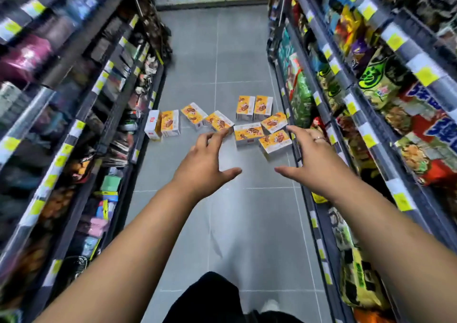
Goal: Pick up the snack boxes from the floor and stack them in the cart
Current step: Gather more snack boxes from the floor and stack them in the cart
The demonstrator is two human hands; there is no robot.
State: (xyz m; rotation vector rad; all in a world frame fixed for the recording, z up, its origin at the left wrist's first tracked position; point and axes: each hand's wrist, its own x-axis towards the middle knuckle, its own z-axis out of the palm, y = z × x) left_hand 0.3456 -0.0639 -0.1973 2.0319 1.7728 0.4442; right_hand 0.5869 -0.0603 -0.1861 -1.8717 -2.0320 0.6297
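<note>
Several orange-and-white snack boxes lie scattered on the grey tile floor across the aisle, from the left shelf foot to the right one. Two of them stand side by side at the back. Both my arms reach forward above the floor. My left hand is spread with fingers relaxed and holds nothing, its fingertips in front of a box in the picture. My right hand, with a ring on one finger, is also spread and empty. No cart is in view.
Tall shelves of packaged snacks line the aisle, the left shelf and the right shelf, leaving a narrow strip of grey floor. Another shelf closes the far end. My dark trouser leg and a white shoe show at the bottom.
</note>
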